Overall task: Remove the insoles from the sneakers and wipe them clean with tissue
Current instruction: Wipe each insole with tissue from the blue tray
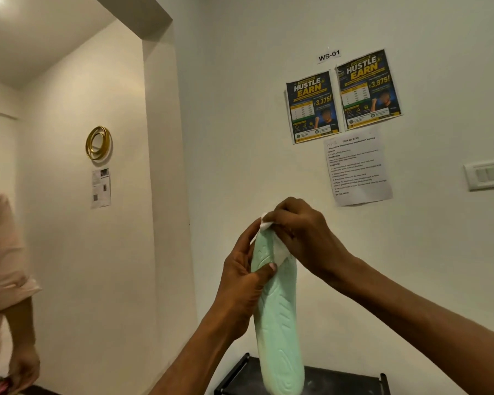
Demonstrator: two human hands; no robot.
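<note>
Insole [280,315], mint green, held upright before the wall, my left hand [241,283] gripping its edge, thumb across it, my right hand [300,232] pinching tissue [271,243] on its top end: wiping underway; next probably calls for dragging tissue downward.

- The insole [280,323]: pale mint green, grooved, nearly upright in my left hand [244,283].
- The tissue [278,250]: white, crumpled, seemingly folded over the insole's top end, pinched by my right hand [300,232].
</note>
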